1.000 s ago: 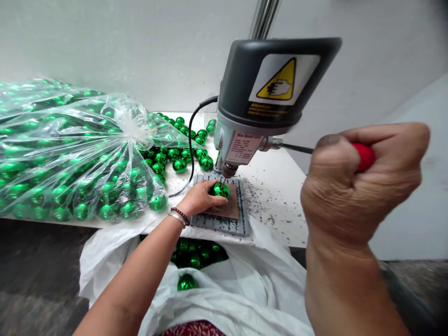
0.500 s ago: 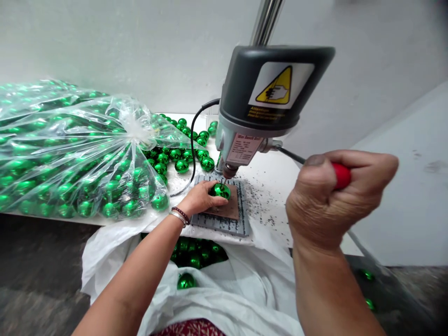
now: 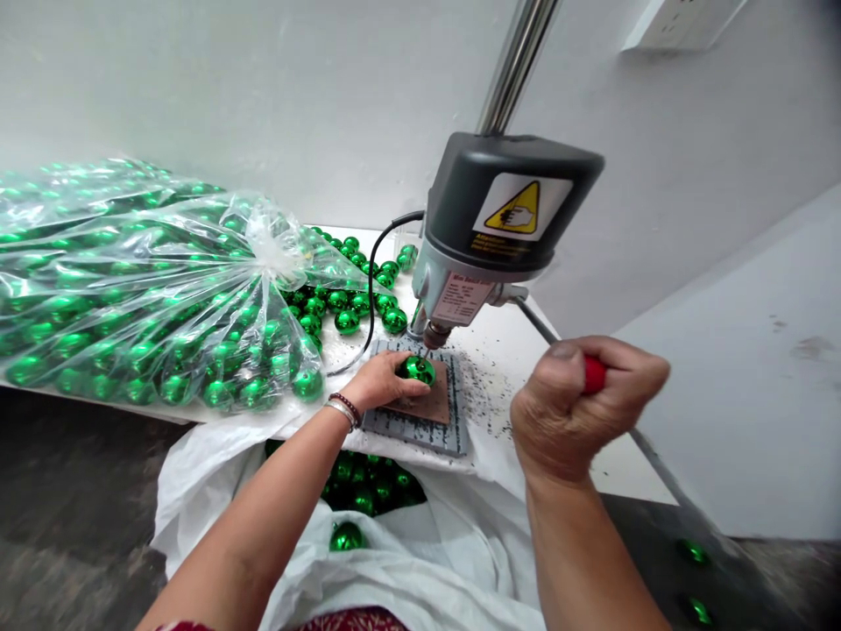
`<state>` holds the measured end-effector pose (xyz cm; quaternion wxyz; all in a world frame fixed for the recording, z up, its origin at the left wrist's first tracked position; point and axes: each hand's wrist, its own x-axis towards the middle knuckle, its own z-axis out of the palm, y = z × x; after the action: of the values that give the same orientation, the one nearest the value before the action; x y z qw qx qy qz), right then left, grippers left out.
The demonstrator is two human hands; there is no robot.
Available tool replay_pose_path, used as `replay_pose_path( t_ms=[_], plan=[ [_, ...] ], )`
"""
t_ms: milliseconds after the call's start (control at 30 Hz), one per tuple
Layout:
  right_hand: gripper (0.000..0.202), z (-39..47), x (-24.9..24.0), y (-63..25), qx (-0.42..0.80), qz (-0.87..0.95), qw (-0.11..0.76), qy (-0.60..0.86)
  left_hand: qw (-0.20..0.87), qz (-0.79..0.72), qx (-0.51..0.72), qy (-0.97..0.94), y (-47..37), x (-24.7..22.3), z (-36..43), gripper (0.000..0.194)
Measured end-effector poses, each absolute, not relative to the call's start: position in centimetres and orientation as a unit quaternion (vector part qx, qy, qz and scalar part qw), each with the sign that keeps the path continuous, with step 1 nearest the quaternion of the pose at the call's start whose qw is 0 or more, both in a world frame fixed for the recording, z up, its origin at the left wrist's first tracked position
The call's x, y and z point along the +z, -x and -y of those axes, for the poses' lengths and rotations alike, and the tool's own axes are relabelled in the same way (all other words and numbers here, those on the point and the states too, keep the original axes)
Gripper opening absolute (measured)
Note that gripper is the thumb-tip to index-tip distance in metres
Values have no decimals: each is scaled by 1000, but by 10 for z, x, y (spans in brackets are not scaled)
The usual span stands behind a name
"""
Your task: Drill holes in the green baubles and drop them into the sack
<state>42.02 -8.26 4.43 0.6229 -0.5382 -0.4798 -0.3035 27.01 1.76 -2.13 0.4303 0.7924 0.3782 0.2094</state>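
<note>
Between the thumb and fingers of my left hand [image 3: 381, 382] is a shiny green bauble [image 3: 418, 371], held on a brown board [image 3: 430, 403] over the grey base [image 3: 450, 441] of a bench drill. Just above the bauble is the drill's chuck [image 3: 436, 335]; whether the bit touches the bauble I cannot tell. My right hand [image 3: 578, 412] is wrapped round the red knob [image 3: 595, 374] of the drill's lever [image 3: 537, 321]. The dark drill head [image 3: 509, 197] bears a yellow warning sign.
A tied clear bag [image 3: 269, 250] full of green baubles lies on the left of the white table, with loose baubles [image 3: 347, 321] beside it. Dark shavings [image 3: 490, 386] surround the base. Below the table edge, a white sack [image 3: 453, 561] holds more baubles. A black cable [image 3: 372, 298] runs behind my left hand.
The view has shifted, so the drill appears lower. My right hand has come down and inward with the lever knob. My left hand still holds the bauble beneath the chuck.
</note>
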Motion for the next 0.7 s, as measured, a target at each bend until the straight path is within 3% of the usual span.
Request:
replay_pose_path(
  t_ms=[167, 300, 400, 600, 700],
  plan=[
    [4, 83, 40, -418, -293, 486, 626, 536, 439, -375, 211, -789, -270, -23, -18, 25],
    [16, 68, 84, -428, -291, 460, 643, 538, 433, -395, 212, -782, -271, -22, -14, 27],
    [27, 55, 125, -433, -200, 455, 623, 604, 427, -403, 228, -777, -268, -19, -7, 36],
    [24, 49, 143, -429, -160, 426, 628, 631, 401, -345, 171, -831, -229, -1, 11, 41],
    [16, 49, 138, -430, -163, 421, 634, 627, 408, -317, 105, -850, -202, 8, 14, 63]
  ],
)
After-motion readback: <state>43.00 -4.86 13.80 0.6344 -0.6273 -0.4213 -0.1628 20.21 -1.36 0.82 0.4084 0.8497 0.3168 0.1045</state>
